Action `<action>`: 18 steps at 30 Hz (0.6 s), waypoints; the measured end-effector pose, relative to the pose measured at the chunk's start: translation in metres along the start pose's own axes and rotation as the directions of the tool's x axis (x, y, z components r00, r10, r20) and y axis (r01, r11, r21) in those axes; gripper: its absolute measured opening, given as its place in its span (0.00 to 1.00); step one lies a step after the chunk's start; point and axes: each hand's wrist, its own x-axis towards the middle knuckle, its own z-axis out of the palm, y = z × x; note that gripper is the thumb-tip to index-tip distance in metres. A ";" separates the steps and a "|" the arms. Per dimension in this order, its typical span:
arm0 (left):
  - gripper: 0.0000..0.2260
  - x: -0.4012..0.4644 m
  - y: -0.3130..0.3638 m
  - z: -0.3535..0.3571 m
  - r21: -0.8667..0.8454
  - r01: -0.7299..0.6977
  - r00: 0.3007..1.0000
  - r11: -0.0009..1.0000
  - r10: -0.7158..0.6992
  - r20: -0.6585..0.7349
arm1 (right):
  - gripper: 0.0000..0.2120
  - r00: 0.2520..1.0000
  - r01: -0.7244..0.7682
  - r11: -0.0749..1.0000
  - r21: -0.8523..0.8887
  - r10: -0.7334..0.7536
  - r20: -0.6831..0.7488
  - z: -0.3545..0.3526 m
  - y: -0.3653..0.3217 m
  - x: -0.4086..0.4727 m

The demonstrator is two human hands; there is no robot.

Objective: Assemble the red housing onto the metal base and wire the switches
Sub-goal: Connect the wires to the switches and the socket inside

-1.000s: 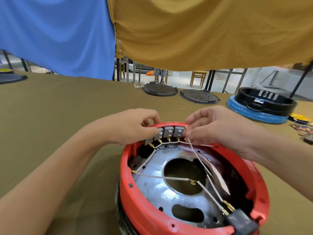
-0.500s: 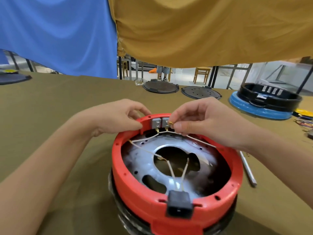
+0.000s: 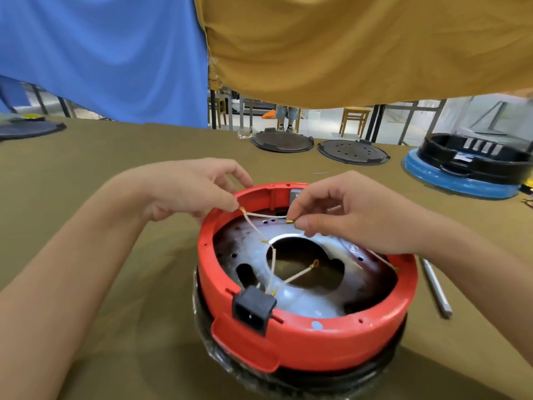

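Red plastic is forming the ring of the housing [image 3: 305, 346], which is sitting on the metal base [image 3: 305, 301] in the middle of the olive-covered table [image 3: 86, 174]. At its far rim the left hand [image 3: 184, 187] is pinching a brass wire end [image 3: 241, 209] between thumb and forefinger, the other fingers curling loosely above the rim. The right hand [image 3: 354, 215] is pinching a second brass terminal [image 3: 290, 222] between thumb and forefinger, its remaining fingers arching over the housing near a grey switch [image 3: 294, 194] showing just behind them. Pale wires [image 3: 259, 223] are running between the two pinched ends and down across the base toward one black socket [image 3: 253, 308] clipped into the near wall. One further loose ring terminal [image 3: 315, 264] is hanging over the central hole. Both forearms are reaching in from the near corners, wrists raised. Two dark round lids [image 3: 317, 144] are lying at the far edge of the table, one black-and-blue unit [image 3: 473, 168] is standing at the far right, and one metal rod [image 3: 435, 287] is lying just right of the housing.
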 end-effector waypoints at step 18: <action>0.17 0.003 0.012 0.026 -0.153 -0.100 0.995 0.983 0.102 0.007 | 0.03 0.992 0.092 0.982 -0.166 -0.104 -0.065 -0.006 -0.008 -0.002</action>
